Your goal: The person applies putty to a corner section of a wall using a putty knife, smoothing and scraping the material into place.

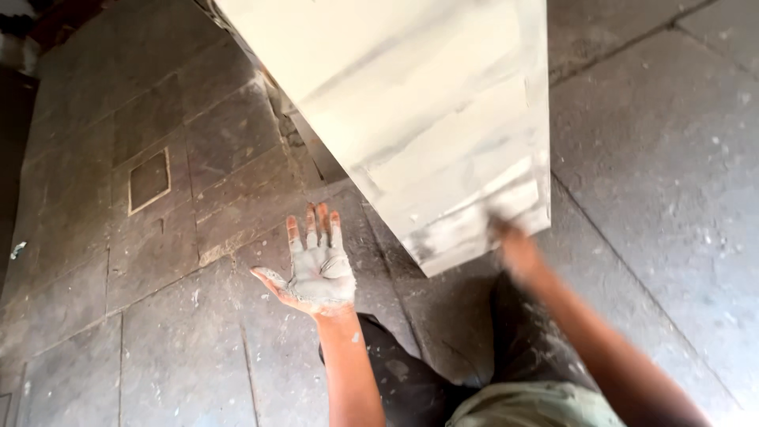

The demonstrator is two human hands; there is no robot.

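A large cream-white plastered block (427, 111) with grey smears slants down from the top of the view. My right hand (512, 247) is blurred and presses against its lower edge; whether it holds anything I cannot tell. My left hand (316, 265) hovers to the left of the block, palm up, fingers spread, coated in pale grey plaster, holding nothing. Dark trousers (443, 372) and my knees show below.
A grey stone-slab floor (158, 261) dusted with white specks lies all around. A small square inset (149, 180) sits in the floor at the left. A rough gap with rubble (286, 119) runs along the block's left side.
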